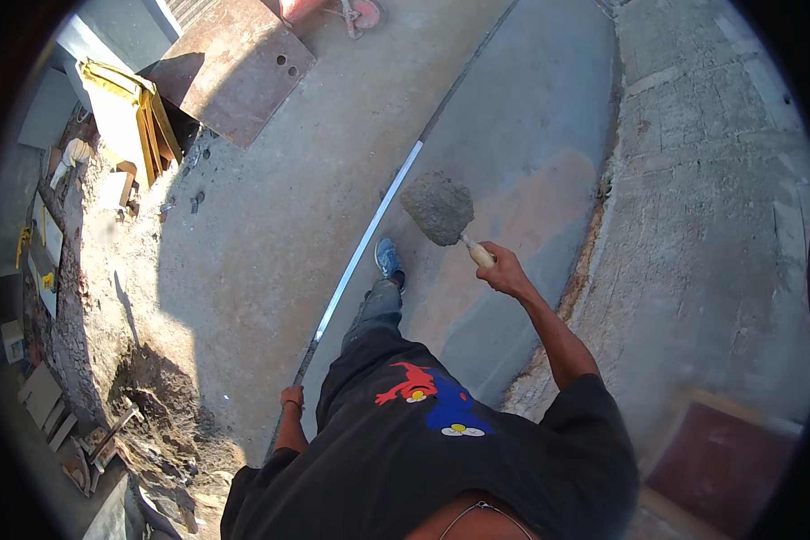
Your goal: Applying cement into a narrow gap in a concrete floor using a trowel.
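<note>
My right hand [504,269] is wrapped round the pale handle of a trowel [480,253]. A thick heap of wet grey mortar [438,208] covers the trowel's blade, held out over the concrete floor. Low at my side hangs my left hand [292,396], close to the dark lower end of a long straight strip [369,236] that looks bright along its middle. Only the back of that hand shows; its fingers are hidden. My blue shoe [388,258] is on the floor just right of the strip.
A rough grey concrete wall [684,171] runs along the right. At upper left lie a brown board [238,76] with two holes and a stack of yellow-edged panels [135,117]. Broken, dug earth [157,378] borders the floor at left. Part of a red wheelbarrow [362,14] shows at the top.
</note>
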`<move>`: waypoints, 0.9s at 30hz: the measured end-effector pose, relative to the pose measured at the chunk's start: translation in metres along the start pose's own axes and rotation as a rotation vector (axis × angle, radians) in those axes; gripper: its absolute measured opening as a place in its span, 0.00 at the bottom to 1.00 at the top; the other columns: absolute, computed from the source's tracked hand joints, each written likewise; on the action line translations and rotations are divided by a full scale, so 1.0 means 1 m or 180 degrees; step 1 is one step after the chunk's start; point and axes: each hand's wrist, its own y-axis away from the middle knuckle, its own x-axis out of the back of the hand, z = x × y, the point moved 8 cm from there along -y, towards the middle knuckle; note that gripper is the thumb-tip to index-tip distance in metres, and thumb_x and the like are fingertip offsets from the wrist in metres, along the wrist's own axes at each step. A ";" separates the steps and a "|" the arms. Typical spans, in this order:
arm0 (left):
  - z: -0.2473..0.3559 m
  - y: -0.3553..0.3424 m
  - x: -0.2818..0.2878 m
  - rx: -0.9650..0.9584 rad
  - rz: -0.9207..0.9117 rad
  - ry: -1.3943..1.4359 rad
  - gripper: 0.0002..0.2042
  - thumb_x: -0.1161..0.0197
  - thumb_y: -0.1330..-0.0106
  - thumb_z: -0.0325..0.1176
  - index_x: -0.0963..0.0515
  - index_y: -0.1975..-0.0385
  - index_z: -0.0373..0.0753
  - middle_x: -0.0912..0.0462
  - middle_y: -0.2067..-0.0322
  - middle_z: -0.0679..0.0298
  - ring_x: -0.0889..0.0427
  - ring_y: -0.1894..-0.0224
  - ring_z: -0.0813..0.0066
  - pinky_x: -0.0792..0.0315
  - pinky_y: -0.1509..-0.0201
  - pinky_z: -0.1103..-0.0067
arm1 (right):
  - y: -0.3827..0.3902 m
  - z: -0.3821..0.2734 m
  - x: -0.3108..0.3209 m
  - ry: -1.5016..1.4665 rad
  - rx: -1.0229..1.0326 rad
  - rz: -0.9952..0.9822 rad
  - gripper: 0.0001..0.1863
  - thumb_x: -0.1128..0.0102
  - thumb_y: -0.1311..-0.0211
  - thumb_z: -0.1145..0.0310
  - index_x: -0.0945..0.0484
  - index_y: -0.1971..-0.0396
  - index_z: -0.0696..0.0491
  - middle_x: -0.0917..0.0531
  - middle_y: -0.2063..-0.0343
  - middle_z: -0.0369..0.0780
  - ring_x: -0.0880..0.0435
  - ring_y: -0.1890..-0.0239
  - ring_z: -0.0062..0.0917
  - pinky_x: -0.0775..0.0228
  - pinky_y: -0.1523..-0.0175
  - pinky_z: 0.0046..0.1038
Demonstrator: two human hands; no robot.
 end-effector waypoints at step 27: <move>0.551 0.011 -0.151 0.0375 0.2302 0.2773 0.17 0.39 0.33 0.35 0.23 0.45 0.41 0.31 0.38 0.51 0.19 0.49 0.61 0.21 0.54 0.71 | -0.671 -0.014 -0.036 0.2832 0.2782 -0.2758 0.29 0.40 0.54 0.68 0.23 0.46 0.47 0.16 0.62 0.50 0.17 0.62 0.48 0.26 0.56 0.41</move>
